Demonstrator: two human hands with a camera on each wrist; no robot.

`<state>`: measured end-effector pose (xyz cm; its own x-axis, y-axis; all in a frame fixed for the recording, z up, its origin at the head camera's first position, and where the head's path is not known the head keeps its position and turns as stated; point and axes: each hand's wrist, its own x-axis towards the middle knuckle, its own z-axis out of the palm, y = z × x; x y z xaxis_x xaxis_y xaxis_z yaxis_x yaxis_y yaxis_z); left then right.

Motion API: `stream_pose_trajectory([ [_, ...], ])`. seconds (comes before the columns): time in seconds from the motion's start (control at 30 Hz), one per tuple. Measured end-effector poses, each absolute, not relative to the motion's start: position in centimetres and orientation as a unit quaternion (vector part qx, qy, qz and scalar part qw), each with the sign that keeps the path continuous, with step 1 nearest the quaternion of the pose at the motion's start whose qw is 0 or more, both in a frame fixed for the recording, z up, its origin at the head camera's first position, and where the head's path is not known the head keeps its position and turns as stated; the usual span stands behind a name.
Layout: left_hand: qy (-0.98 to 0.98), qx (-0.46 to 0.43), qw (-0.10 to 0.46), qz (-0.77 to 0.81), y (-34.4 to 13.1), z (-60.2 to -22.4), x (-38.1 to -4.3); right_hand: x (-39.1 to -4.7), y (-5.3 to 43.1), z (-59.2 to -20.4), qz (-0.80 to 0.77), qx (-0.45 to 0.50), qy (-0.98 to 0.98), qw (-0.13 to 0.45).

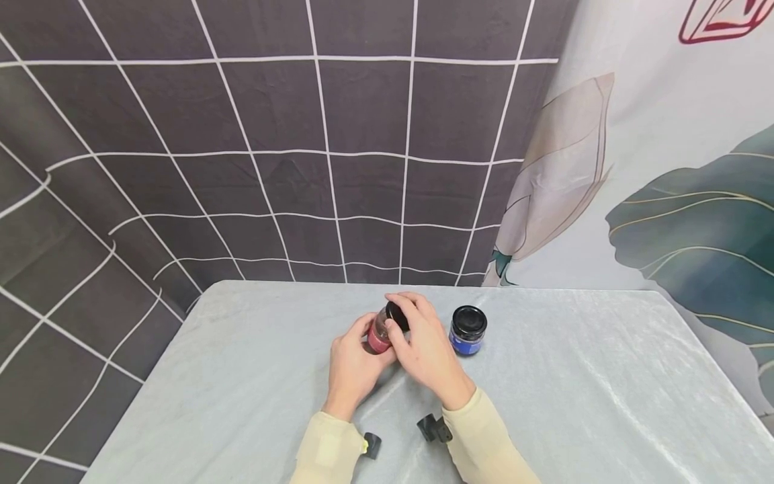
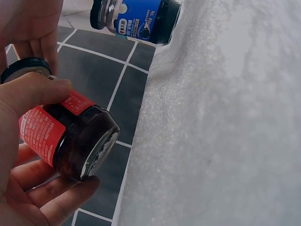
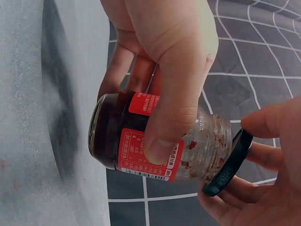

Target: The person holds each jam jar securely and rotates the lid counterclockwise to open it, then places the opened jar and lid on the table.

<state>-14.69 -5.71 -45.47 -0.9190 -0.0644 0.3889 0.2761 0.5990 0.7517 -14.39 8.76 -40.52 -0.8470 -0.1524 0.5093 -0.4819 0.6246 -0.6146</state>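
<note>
Cream sleeves [image 1: 329, 449] foremost, your left hand [image 1: 353, 366] grips a glass jar [image 1: 378, 341] at lower centre; your right hand [image 1: 426, 349] pinches its tilted lid [image 3: 229, 167]. Likely stiff, slippery, breakable: hold around the label [image 3: 134, 149].

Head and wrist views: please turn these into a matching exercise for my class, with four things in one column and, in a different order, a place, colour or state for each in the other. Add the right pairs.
Things
1. red-labelled jar
2. tilted lid
3. blue-labelled jar
4. backdrop behind the table's far edge

Places, colours, states
A. stands lidded on the pale cloth
B. gripped by the left hand
C. dark, with white grid lines
D. held by the right hand at a jar's mouth

Right pairs
1-B, 2-D, 3-A, 4-C
</note>
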Motion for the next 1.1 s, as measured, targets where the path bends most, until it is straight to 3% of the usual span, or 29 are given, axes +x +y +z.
stream_pose_trajectory([
  [1.1,-0.871,-0.037,0.183,-0.455,-5.89,-45.53,-14.65,-14.79,9.25,-40.76,0.405,0.16,-0.88,0.187],
])
